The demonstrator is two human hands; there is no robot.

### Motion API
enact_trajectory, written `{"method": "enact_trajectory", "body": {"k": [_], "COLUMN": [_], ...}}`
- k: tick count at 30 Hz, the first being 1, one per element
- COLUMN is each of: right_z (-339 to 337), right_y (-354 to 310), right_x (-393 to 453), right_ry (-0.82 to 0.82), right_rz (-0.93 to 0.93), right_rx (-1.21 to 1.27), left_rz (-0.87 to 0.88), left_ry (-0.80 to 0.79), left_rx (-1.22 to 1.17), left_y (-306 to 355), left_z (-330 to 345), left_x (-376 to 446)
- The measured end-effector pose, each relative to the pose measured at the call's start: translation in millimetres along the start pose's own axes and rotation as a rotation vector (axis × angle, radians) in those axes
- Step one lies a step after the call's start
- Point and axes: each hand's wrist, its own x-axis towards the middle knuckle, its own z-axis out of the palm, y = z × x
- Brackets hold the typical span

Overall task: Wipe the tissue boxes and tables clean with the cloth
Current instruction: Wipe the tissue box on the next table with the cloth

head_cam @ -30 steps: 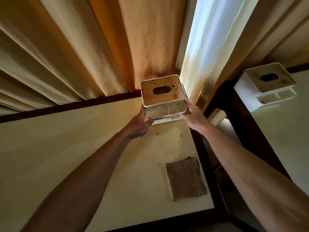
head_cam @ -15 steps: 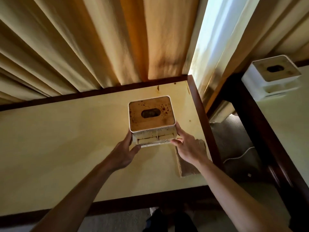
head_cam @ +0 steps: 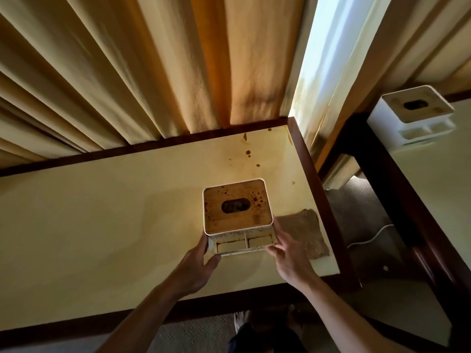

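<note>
Two hands clamped on one spattered tissue box, left hand on its left flank, right hand on its right, fingers curled round the lower front corners. Sits mid-right on the near worktop, whether resting or just lifted, cannot tell. Brown cloth lying flat just beside it on the right, partly tucked behind. Dark spots on the worktop toward the far corner. Second tissue box well apart on the neighbouring worktop.

Looks rigid, light, probably hollow plastic with a wooden lid; smooth walls likely slippery, so side walls down low the safest hold, not the loose-looking lid. Upright, oval slot facing up, its long axis running left to right; open front compartments pointing back at the wearer.
</note>
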Motion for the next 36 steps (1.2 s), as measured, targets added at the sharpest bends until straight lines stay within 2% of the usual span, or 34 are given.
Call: {"method": "enact_trajectory", "body": {"k": [4,16,18,21,23,25,29,31,34,36], "right_z": [8.3,16.4,7.3,-28.3,-56.7,-75.9,-89.4,-88.1,-80.0,-74.7], "right_y": [11.3,23.3,22.6,25.6,33.6,50.8,78.4,88.8,99.2,104.5], "right_x": [-4.6,-8.9,-10.9,-16.7,-17.1,-9.7,16.4,30.2,43.2,47.3], "right_ry": [-0.002,-0.050,-0.082,0.023,0.128,0.119,-0.196,-0.299,-0.309,-0.302], "right_rz": [0.020,0.016,0.025,0.050,-0.084,-0.290,-0.551,-0.674,-0.751,-0.740], "right_rx": [0.081,0.107,0.102,-0.075,-0.300,-0.574,-0.931,-1.069,-1.141,-1.115], "left_rz": [-0.007,-0.032,-0.042,-0.021,0.099,0.198,0.223,0.178,0.130,0.115], "left_ry": [0.001,-0.031,0.020,0.194,0.240,0.166,-0.141,-0.265,-0.340,-0.345], "left_rx": [0.013,-0.057,-0.062,0.051,0.218,0.381,0.768,0.860,0.904,0.907], "left_y": [-7.8,-17.1,-14.7,4.5,25.9,48.8,87.2,97.7,101.8,100.0], "left_z": [3.7,3.5,-5.3,-28.5,-42.9,-50.8,-49.1,-46.1,-43.0,-43.4], "left_x": [-3.8,-6.6,-8.0,-3.3,9.7,33.5,83.9,99.7,110.7,111.3]}}
